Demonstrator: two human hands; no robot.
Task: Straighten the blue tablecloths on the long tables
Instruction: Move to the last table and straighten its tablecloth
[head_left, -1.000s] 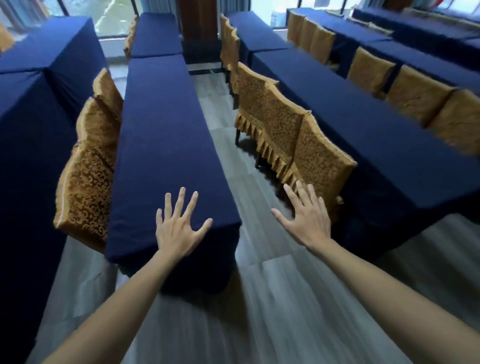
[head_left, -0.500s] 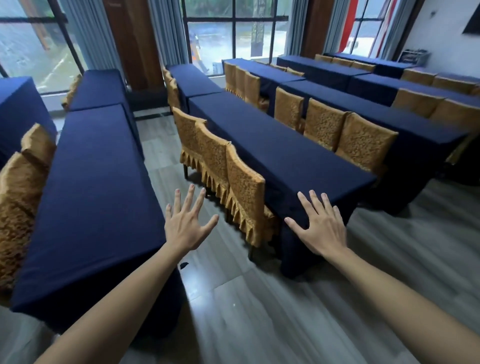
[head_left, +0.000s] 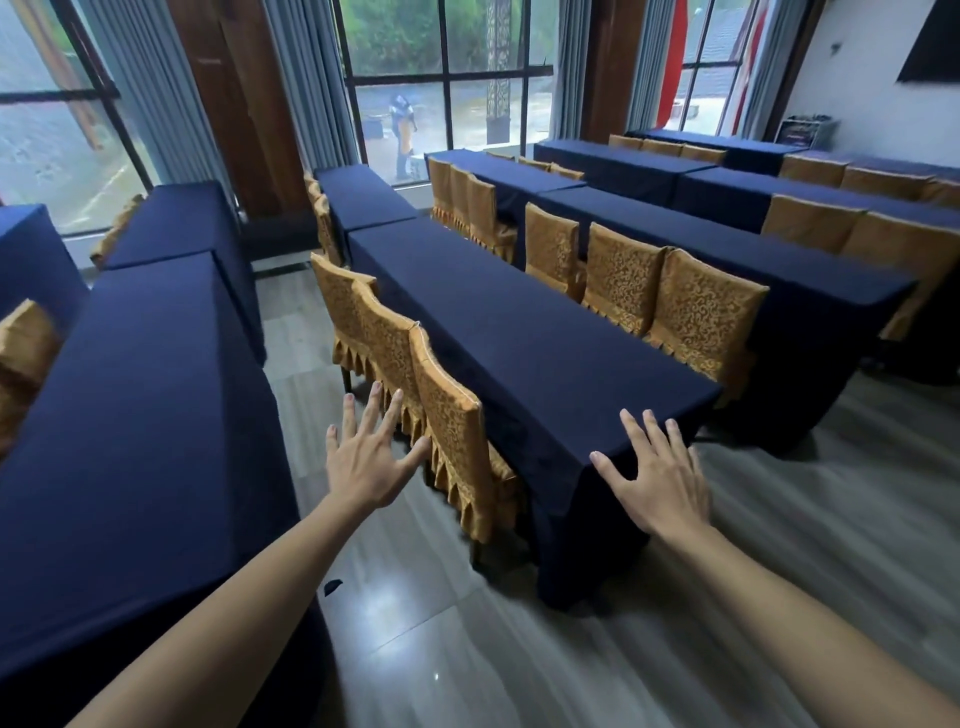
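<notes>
Grey floor (head_left: 519, 649), two spread hands, three near chairs (head_left: 395, 353)

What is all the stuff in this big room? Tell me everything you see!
Long tables with tablecloths: at least seven, dark blue, in rows across the room.
Chairs: many, gold patterned covers, tucked beside the tables.
Windows: three, dark frames, far wall.
Curtains: grey, beside the windows.
Floor: grey wood-look, between the rows.
Dark scrap: one, on the floor.
Left hand: open, fingers spread, in front of the nearest chair.
Right hand: open, at the near table's end corner.
</notes>
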